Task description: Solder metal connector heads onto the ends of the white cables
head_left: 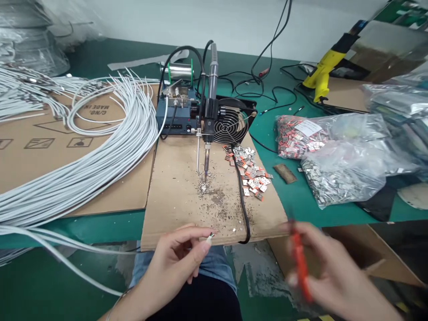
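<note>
Centrally, at the near edge of a cardboard sheet (174, 209): left hand (179, 254), thumb and forefinger closed in a pinch, other fingers curled, holding one white cable end (209, 239) with short, thin wires exposed at its tip. To the right, near: right hand (329, 263), blurred, fingers wrapped around a red-handled tool (301, 263), tip pointing away; whether the tool's blades are apart cannot be told. On the sheet, beyond the hands: one soldering iron (213, 80), clamped upright in a stand, tip down over scattered crumbs of solder; right of it, a loose pile of flat metal connectors (256, 178), some orange-edged, and a black cord (241, 196). Behind: one fan (230, 125) with round grille; one solder spool (180, 72). Far right: one yellow heat gun (323, 71); nearer, clear bags of small parts (344, 174). Left: one large bundle of white cables (123, 142), curving across printed cardboard (30, 165).
</note>
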`<state>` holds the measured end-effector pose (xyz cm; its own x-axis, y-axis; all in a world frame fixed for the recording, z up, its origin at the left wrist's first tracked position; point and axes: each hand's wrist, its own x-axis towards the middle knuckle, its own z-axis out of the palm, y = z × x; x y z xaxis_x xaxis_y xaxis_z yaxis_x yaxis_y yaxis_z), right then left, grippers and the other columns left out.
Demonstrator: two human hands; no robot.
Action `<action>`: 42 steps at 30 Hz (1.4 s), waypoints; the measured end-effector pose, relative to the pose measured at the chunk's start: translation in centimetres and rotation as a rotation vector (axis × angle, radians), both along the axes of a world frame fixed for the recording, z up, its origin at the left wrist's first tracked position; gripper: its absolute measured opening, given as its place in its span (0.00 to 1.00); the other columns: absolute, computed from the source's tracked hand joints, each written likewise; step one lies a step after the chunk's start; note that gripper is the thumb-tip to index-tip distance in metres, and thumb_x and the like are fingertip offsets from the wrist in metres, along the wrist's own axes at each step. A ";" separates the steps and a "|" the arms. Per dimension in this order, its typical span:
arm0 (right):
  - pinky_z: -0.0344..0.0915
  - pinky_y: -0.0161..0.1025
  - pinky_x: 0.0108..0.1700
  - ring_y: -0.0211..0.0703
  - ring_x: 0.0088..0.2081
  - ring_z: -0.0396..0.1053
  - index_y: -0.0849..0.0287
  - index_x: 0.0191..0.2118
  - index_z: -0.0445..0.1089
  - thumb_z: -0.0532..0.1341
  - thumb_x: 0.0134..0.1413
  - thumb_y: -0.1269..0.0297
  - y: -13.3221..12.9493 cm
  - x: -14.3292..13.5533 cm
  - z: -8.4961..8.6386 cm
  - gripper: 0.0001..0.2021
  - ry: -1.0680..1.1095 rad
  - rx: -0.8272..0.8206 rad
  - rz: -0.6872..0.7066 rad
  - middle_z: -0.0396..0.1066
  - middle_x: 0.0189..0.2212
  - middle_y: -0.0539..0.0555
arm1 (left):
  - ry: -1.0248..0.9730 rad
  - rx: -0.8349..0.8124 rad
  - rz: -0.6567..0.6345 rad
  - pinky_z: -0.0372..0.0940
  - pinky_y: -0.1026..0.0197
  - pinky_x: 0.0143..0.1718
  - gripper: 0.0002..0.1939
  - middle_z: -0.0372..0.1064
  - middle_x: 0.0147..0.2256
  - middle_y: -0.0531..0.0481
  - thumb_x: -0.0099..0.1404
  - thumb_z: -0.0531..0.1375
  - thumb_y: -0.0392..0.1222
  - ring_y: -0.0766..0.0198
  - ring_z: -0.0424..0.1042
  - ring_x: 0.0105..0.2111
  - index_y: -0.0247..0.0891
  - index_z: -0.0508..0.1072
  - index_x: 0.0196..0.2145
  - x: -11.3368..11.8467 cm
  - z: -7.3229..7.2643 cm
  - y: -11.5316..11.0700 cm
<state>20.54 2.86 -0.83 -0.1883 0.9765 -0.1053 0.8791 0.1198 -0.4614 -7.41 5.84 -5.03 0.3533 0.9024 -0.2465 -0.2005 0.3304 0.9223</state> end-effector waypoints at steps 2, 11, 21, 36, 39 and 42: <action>0.69 0.37 0.39 0.46 0.40 0.69 0.57 0.46 0.64 0.60 0.44 0.61 0.0 -2.9 0.3 0.20 -0.013 -0.179 0.145 0.69 0.37 0.57 | 0.032 0.014 -0.002 0.54 0.74 0.13 0.12 0.57 0.19 0.57 0.63 0.59 0.43 0.77 0.56 0.13 0.38 0.78 0.41 0.0 0.2 0.1; 0.65 0.53 0.49 0.57 0.53 0.61 0.59 0.51 0.64 0.55 0.54 0.57 1.3 -5.6 0.9 0.20 0.032 -0.477 0.301 0.66 0.46 0.64 | 0.024 0.069 0.021 0.52 0.74 0.13 0.10 0.58 0.23 0.56 0.64 0.59 0.39 0.78 0.57 0.14 0.44 0.79 0.41 0.0 0.6 0.0; 0.66 0.34 0.40 0.40 0.38 0.67 0.57 0.46 0.67 0.54 0.58 0.60 1.1 -5.5 0.8 0.13 0.145 -0.388 0.307 0.69 0.37 0.56 | -0.001 0.101 0.002 0.51 0.75 0.14 0.13 0.58 0.22 0.57 0.64 0.58 0.34 0.78 0.57 0.15 0.46 0.78 0.42 -0.2 0.7 -0.2; 0.66 0.33 0.38 0.39 0.37 0.69 0.55 0.49 0.66 0.49 0.63 0.58 0.7 -5.3 0.1 0.15 0.152 -0.402 0.326 0.71 0.40 0.56 | 0.016 0.122 -0.010 0.49 0.73 0.14 0.13 0.57 0.22 0.57 0.63 0.58 0.33 0.78 0.57 0.14 0.46 0.78 0.41 -0.3 1.0 0.1; 0.67 0.34 0.41 0.41 0.43 0.69 0.54 0.51 0.64 0.47 0.64 0.57 0.4 -4.5 -0.2 0.16 0.116 -0.316 0.314 0.69 0.47 0.57 | 0.065 0.090 -0.011 0.53 0.72 0.16 0.10 0.60 0.23 0.55 0.62 0.59 0.36 0.77 0.57 0.15 0.44 0.80 0.38 -0.3 1.3 0.0; 0.67 0.37 0.42 0.44 0.43 0.70 0.56 0.52 0.63 0.47 0.63 0.58 1.0 -2.1 0.0 0.17 -0.002 -0.077 0.129 0.70 0.46 0.58 | 0.142 -0.005 0.052 0.54 0.70 0.16 0.08 0.58 0.19 0.56 0.60 0.60 0.39 0.75 0.56 0.14 0.41 0.80 0.34 -0.3 2.0 -0.1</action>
<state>18.40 3.88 -0.80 -0.3115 0.9332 -0.1791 0.8594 0.1962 -0.4722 -7.70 5.77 -3.02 0.2674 0.9173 -0.2949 -0.0854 0.3274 0.9410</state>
